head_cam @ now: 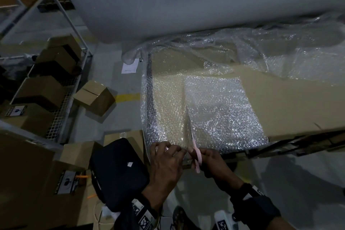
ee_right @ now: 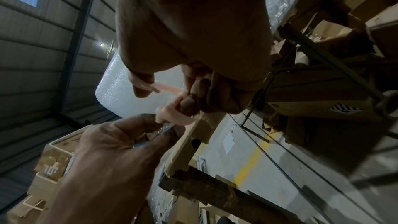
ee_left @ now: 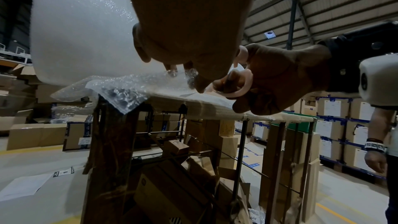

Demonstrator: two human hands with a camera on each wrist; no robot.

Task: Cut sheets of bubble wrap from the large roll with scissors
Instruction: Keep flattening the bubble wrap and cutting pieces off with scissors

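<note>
Left hand [head_cam: 166,160] pinches bubble wrap [head_cam: 168,110] at table near edge; right hand [head_cam: 214,164] grips scissors [head_cam: 195,147]. Wrap probably light, floppy: hold taut beside cut.

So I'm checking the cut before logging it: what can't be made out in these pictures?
- Blade tips of the pink-handled scissors: head view, lost in glare on the clear bubble wrap sheet.
- Left hand grip on the sheet edge: fingertips hidden by the hand's own back.
- Large white bubble wrap roll: cut off by the top edge.
- Right hand fingers: head view hides them; wrist views blurred.
</note>
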